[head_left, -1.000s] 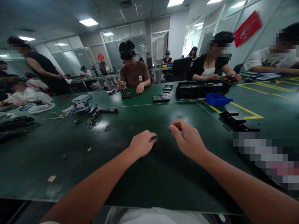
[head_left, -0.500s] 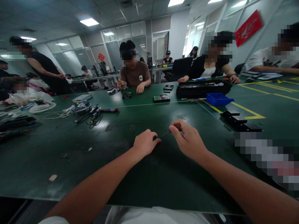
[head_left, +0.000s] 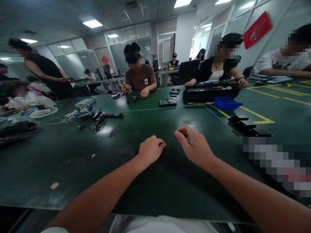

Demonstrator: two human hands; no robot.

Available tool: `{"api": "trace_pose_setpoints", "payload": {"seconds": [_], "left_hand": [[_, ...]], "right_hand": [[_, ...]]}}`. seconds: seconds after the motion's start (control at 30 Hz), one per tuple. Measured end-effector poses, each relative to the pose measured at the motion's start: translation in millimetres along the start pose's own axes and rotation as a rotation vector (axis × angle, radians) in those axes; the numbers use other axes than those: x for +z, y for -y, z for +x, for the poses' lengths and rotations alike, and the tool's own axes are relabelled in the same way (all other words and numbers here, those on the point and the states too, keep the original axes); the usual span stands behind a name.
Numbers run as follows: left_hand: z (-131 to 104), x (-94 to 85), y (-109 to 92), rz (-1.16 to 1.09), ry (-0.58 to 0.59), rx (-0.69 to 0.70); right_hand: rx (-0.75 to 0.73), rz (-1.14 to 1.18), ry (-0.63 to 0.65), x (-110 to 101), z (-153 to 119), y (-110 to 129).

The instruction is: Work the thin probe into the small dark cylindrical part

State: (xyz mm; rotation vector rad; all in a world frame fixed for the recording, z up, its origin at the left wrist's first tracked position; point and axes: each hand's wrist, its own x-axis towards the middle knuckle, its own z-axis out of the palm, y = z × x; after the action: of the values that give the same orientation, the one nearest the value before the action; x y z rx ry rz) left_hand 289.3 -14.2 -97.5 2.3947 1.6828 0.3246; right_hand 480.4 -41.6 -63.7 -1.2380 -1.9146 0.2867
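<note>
Currently, we are working with both bare hands over a dark green tabletop (head_left: 150,189), and we are judging the work to be underway rather than finished: tool and piece are both sitting in our grip, and neither is lying set down. Nothing is showing us what is complete on the piece or how much is remaining, since our own hand is covering most of it.

Our left hand (head_left: 151,149) is closing its thumb and forefinger almost together around a small dark piece (head_left: 160,144). Only a sliver is peeking out between those fingers; its shape and detail are staying hidden from us.

Our right hand (head_left: 194,142) is pinching a thin-shafted tool (head_left: 171,140) between thumb and curled fingers, with a bit of red showing at the thumb tip. The shaft is slanting down and leftward, bridging the gap between the two hands, and its end is meeting the edge of the left thumb. We are not managing to tell whether it is touching the piece.

Straight beyond the fingers, well apart, a circuit-board drive (head_left: 167,102) is lying flat. Farther out and rightward of the right fingers, a blue tray (head_left: 227,105) is standing; leftward of the left fingers, a cable bundle (head_left: 85,118) is lying in a tangle.
</note>
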Motion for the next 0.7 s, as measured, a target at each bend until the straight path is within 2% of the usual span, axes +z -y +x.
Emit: {"api": "trace_pose_setpoints", "payload": {"seconds": [0.13, 0.3, 0.5, 0.6, 0.7], "left_hand": [[-1.1, -1.9, -1.6, -0.012, 0.01, 0.018], [-0.8, 0.6, -3.0, 0.02, 0.009, 0.109], [1.3, 0.2, -0.6, -0.005, 0.075, 0.129], [4.4, 0.5, 2.9, -0.064, 0.086, 0.132], [8.8, -0.3, 10.3, -0.232, 0.072, 0.14]], "right_hand": [[-0.012, 0.001, 0.003, 0.7, -0.1, -0.2], [0.004, 0.006, 0.014, 0.1, -1.1, 1.2], [0.016, 0.008, 0.028, -0.6, -0.7, 1.2], [0.013, -0.001, 0.031, -0.5, -0.2, 0.9], [0.008, 0.0, 0.032, -1.4, -0.6, 1.3]]}}
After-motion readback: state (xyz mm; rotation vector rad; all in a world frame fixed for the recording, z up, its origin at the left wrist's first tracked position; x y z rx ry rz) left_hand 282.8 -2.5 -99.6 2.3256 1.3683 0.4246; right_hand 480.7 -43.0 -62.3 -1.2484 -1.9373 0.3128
